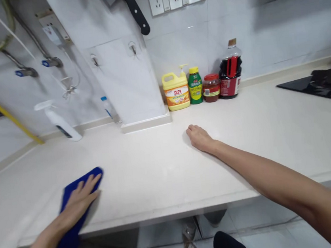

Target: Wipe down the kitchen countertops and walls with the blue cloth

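My left hand (pixel 80 199) lies flat with fingers stretched out on a blue cloth (pixel 91 178), pressing it on the pale countertop (pixel 158 168) near the front edge at the left. A bracelet shows on that wrist. My right hand (pixel 198 137) rests on the middle of the countertop with its fingers curled under; nothing shows in it. It sits a little in front of the bottles by the wall.
Against the back wall stand a yellow detergent jug (pixel 176 90), a green bottle (pixel 195 85), a red-lidded jar (pixel 211 88) and a dark sauce bottle (pixel 230 71). A white spray bottle (pixel 59 122) leans at the left. A black cooktop (pixel 322 84) lies at the right. A knife (pixel 134 10) hangs above.
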Demonstrator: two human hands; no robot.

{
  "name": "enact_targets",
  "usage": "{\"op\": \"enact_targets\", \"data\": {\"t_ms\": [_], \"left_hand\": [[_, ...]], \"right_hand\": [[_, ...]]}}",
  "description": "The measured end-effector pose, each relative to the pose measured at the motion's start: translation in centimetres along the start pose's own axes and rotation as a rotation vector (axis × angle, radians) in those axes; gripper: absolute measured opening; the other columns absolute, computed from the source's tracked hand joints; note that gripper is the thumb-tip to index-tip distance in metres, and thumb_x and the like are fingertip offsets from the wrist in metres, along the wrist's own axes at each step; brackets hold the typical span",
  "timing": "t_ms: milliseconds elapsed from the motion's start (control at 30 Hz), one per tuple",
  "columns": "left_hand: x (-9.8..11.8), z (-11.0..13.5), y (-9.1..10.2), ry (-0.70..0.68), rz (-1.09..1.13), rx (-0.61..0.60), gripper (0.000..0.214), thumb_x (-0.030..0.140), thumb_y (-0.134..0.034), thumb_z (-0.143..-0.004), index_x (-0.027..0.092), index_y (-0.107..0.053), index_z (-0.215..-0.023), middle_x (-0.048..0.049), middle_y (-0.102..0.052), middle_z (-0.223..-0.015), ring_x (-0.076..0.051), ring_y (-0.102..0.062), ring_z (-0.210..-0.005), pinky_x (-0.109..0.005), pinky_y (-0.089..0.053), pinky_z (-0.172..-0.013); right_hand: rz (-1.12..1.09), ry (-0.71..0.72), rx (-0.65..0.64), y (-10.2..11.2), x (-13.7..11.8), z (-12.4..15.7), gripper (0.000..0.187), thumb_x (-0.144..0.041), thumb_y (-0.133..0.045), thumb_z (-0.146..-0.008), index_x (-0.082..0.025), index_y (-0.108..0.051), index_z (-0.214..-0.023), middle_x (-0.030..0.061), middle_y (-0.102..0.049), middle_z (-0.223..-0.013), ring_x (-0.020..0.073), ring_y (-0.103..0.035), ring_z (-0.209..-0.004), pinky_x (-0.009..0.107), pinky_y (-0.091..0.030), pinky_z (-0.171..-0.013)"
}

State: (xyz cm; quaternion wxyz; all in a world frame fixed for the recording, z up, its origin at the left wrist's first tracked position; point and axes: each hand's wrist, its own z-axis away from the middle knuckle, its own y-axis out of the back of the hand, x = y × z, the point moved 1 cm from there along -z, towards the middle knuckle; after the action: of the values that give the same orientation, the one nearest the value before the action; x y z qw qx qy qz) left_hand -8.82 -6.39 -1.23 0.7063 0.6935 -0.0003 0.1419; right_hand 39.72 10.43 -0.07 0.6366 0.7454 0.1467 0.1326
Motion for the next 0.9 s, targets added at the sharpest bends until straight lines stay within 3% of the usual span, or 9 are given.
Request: {"op": "enact_targets", "data": {"t_ms": [100, 200, 333, 467, 567, 667, 800, 900], "left_hand": [[9.0, 2.5, 1.0, -0.031, 0.072, -0.161, 0.079, 0.061, -0.027, -0.093, 0.024, -0.023, -0.163, -0.0002, -0.004, -0.172, -0.031, 0.006, -0.160, -0.057, -0.001, -0.132], [15.7, 4.2, 1.0, -0.123, 0.131, -0.254, 0.074, 0.059, -0.031, -0.095, 0.029, -0.023, -0.163, 0.0038, -0.002, -0.172, -0.027, 0.010, -0.160, -0.054, 0.004, -0.132], [22.2, 5.9, 0.0, -0.278, 0.120, -0.306, 0.066, 0.052, -0.033, -0.100, 0.031, -0.024, -0.162, 0.0045, -0.006, -0.172, -0.025, 0.007, -0.161, -0.052, 0.002, -0.133], [27.3, 7.3, -1.5, -0.439, 0.089, -0.355, 0.061, 0.048, -0.033, -0.103, 0.034, -0.025, -0.161, 0.0048, -0.008, -0.172, -0.023, 0.008, -0.161, -0.049, 0.003, -0.134], [29.8, 8.2, -2.2, -0.584, 0.089, -0.375, 0.060, 0.047, -0.035, -0.104, 0.035, -0.025, -0.161, 0.0053, -0.009, -0.172, -0.022, 0.007, -0.161, -0.047, 0.002, -0.134], [30.7, 8.4, -2.1, -0.668, 0.131, -0.418, 0.060, 0.049, -0.034, -0.104, 0.035, -0.025, -0.161, 0.0072, -0.012, -0.172, -0.019, 0.005, -0.161, -0.046, 0.001, -0.135], [30.2, 7.1, -1.3, -0.645, 0.221, -0.471, 0.064, 0.056, -0.027, -0.104, 0.029, -0.023, -0.162, 0.0067, -0.018, -0.171, -0.017, -0.004, -0.161, -0.043, -0.002, -0.136], [28.8, 4.5, -1.2, -0.582, 0.236, -0.413, 0.066, 0.057, -0.020, -0.103, 0.026, -0.028, -0.161, 0.0063, -0.022, -0.170, -0.015, -0.007, -0.161, -0.040, -0.002, -0.136]], "right_hand": [[-0.030, 0.008, 0.009, -0.3, 0.0, 0.0, 0.039, 0.000, -0.040, -0.093, -0.005, -0.065, -0.122, 0.0218, -0.060, -0.130, 0.0305, -0.059, -0.115, 0.037, -0.046, -0.096], [-0.046, 0.014, 0.018, -0.5, 0.0, 0.1, 0.040, 0.001, -0.038, -0.092, -0.004, -0.065, -0.122, 0.0224, -0.060, -0.130, 0.0314, -0.060, -0.114, 0.038, -0.047, -0.094], [-0.038, 0.008, 0.031, -0.7, -0.1, 0.3, 0.040, -0.001, -0.037, -0.095, -0.006, -0.064, -0.124, 0.0205, -0.060, -0.130, 0.0294, -0.060, -0.114, 0.036, -0.047, -0.093], [-0.040, 0.019, 0.052, -1.1, 0.2, 0.3, 0.038, -0.002, -0.038, -0.095, -0.007, -0.066, -0.121, 0.0203, -0.061, -0.129, 0.0294, -0.061, -0.114, 0.036, -0.047, -0.093], [-0.049, 0.042, 0.078, -1.4, 0.6, 0.1, 0.037, -0.004, -0.039, -0.095, -0.006, -0.066, -0.121, 0.0205, -0.061, -0.129, 0.0300, -0.061, -0.114, 0.037, -0.046, -0.095], [-0.078, 0.067, 0.095, -1.7, 1.1, -0.1, 0.037, -0.008, -0.042, -0.096, -0.007, -0.065, -0.125, 0.0203, -0.061, -0.131, 0.0310, -0.059, -0.117, 0.037, -0.045, -0.098], [-0.119, 0.085, 0.094, -2.1, 1.8, -0.3, 0.039, -0.010, -0.043, -0.096, -0.007, -0.063, -0.130, 0.0196, -0.060, -0.133, 0.0303, -0.058, -0.120, 0.037, -0.044, -0.100], [-0.141, 0.101, 0.098, -2.3, 2.2, -0.5, 0.039, -0.010, -0.043, -0.097, -0.008, -0.063, -0.130, 0.0190, -0.060, -0.133, 0.0296, -0.057, -0.120, 0.036, -0.043, -0.101]]}}
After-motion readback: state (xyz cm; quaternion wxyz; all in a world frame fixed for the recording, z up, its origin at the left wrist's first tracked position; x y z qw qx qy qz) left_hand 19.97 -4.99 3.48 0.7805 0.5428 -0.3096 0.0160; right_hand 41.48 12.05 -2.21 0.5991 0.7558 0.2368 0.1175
